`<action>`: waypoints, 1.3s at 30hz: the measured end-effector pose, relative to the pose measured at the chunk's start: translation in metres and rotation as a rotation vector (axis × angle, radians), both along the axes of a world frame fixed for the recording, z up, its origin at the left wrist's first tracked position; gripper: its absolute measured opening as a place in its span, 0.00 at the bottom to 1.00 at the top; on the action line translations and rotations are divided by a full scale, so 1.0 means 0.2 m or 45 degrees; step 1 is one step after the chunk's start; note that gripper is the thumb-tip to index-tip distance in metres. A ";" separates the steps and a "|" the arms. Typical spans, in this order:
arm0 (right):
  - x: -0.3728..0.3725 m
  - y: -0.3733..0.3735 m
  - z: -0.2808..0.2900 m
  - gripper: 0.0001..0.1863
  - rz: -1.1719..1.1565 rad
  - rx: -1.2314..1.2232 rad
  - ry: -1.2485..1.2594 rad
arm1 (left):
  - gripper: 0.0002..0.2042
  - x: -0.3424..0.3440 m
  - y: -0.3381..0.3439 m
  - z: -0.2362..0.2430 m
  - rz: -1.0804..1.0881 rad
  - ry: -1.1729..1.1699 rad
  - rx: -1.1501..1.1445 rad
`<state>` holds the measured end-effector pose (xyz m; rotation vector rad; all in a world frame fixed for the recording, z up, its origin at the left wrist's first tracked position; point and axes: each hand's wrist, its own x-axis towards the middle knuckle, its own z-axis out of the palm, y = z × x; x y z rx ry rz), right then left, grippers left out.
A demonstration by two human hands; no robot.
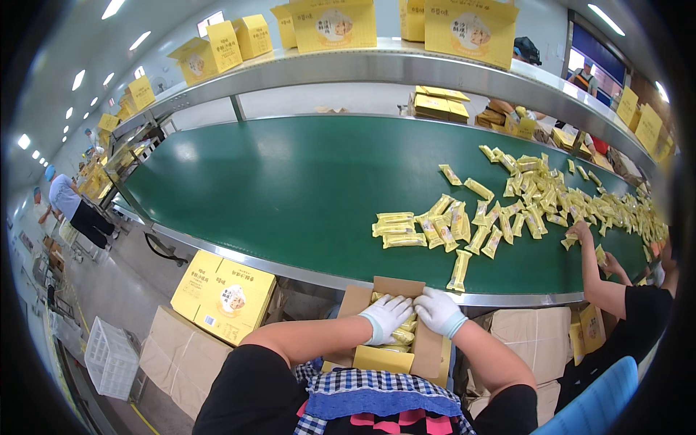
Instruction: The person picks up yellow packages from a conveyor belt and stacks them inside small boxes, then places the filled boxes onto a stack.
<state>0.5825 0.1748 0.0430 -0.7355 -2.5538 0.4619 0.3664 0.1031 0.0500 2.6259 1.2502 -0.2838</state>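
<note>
Apron [384,406], carton [383,359] — green belt [290,188], floor [141,272]

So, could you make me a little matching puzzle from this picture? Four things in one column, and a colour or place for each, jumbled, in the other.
Things
1. Belt
2. Loose packets
3. Left hand
4. Crate

Colour or place
A. Gloved, over the open box
B. White, near the picture's lower left edge
C. Yellow, strewn mostly toward the right
D. Green, a broad flat surface

Right pairs: 1-D, 2-C, 3-A, 4-B
</note>
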 end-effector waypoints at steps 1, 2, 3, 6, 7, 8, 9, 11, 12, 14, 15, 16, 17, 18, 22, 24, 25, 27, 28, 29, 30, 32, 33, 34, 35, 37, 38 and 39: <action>-0.01 0.00 -0.08 0.08 0.007 -0.028 0.009 | 0.48 0.00 -0.01 0.06 0.011 -0.006 -0.031; -0.03 -0.02 -0.13 0.08 -0.103 -0.091 0.089 | 0.44 -0.04 -0.03 0.09 0.061 -0.055 -0.050; -0.05 -0.04 -0.17 0.08 -0.134 -0.083 0.230 | 0.42 -0.09 -0.06 0.12 0.152 -0.115 0.069; -0.06 -0.12 -0.29 0.06 -0.403 -0.158 0.444 | 0.34 -0.34 -0.19 0.13 0.539 -0.653 0.328; -0.10 -0.16 -0.34 0.07 -0.475 -0.217 0.555 | 0.30 -0.49 -0.26 0.09 0.774 -1.034 0.349; -0.15 -0.23 -0.36 0.09 -0.561 -0.234 0.503 | 0.28 -0.59 -0.37 -0.04 1.221 -1.168 0.362; -0.20 -0.29 -0.36 0.11 -0.650 -0.254 0.445 | 0.25 -0.70 -0.47 -0.17 1.658 -1.376 0.400; -0.31 -0.43 -0.26 0.16 -0.724 -0.399 0.172 | 0.24 -0.79 -0.67 -0.34 2.059 -1.652 0.074; -0.34 -0.50 -0.17 0.19 -0.590 -0.438 -0.009 | 0.23 -0.76 -0.75 -0.38 2.051 -1.861 -0.178; -0.36 -0.60 -0.09 0.22 -0.292 -0.379 -0.194 | 0.23 -0.70 -0.87 -0.46 1.885 -2.361 -0.504; -0.41 -0.66 -0.06 0.23 -0.088 -0.271 -0.184 | 0.23 -0.81 -0.92 -0.66 1.728 -2.837 -0.680; -0.38 -0.66 -0.06 0.23 -0.023 -0.233 -0.211 | 0.24 -0.78 -0.89 -0.67 1.474 -3.299 -0.959; -0.36 -0.66 -0.06 0.23 0.041 -0.192 -0.229 | 0.25 -0.78 -0.85 -0.67 1.461 -3.227 -0.950; -0.34 -0.61 -0.08 0.22 0.021 -0.223 -0.245 | 0.25 -0.78 -0.82 -0.66 1.446 -3.156 -0.939; -0.16 -0.51 0.07 0.18 -0.276 -0.225 0.166 | 0.28 -0.65 -0.64 -0.31 1.098 -2.989 -0.935; -0.09 -0.43 0.31 0.16 -0.406 -0.287 0.467 | 0.31 -0.61 -0.57 -0.03 0.800 -2.989 -0.803; -0.03 -0.36 0.43 0.15 -0.472 -0.335 0.602 | 0.31 -0.60 -0.52 0.03 0.794 -3.072 -0.815; 0.07 -0.23 0.79 0.13 -0.562 -0.216 0.761 | 0.31 -0.63 -0.38 0.08 1.022 -2.800 -0.648; 0.11 -0.15 0.96 0.13 -0.631 -0.033 0.848 | 0.27 -0.61 -0.31 0.13 1.126 -2.722 -0.602; 0.21 0.00 1.07 0.12 -0.652 0.174 0.888 | 0.26 -0.58 -0.23 0.15 1.231 -2.631 -0.587; 0.25 0.01 1.33 0.11 -0.711 0.310 0.915 | 0.26 -0.57 -0.18 0.19 1.280 -2.503 -0.539; 0.37 0.20 1.66 0.12 -0.845 0.696 0.818 | 0.25 -0.56 -0.01 0.14 1.358 -2.121 -0.423; 0.41 0.30 1.79 0.12 -0.910 0.791 0.804 | 0.24 -0.58 0.09 0.06 1.357 -1.884 -0.342; 0.46 0.42 1.91 0.13 -0.941 0.957 0.770 | 0.23 -0.58 0.19 -0.01 1.338 -1.648 -0.269; 0.51 0.54 2.00 0.13 -0.970 1.119 0.730 | 0.24 -0.53 0.26 -0.05 1.327 -1.449 -0.122; 0.57 0.76 2.14 0.14 -1.070 1.154 0.665 | 0.28 -0.51 0.35 -0.14 1.286 -0.946 0.130; 0.58 0.87 2.17 0.14 -1.083 1.174 0.645 | 0.29 -0.51 0.38 -0.21 1.272 -0.815 0.235; 0.58 0.97 2.20 0.15 -1.093 1.192 0.628 | 0.30 -0.50 0.39 -0.30 1.256 -0.683 0.340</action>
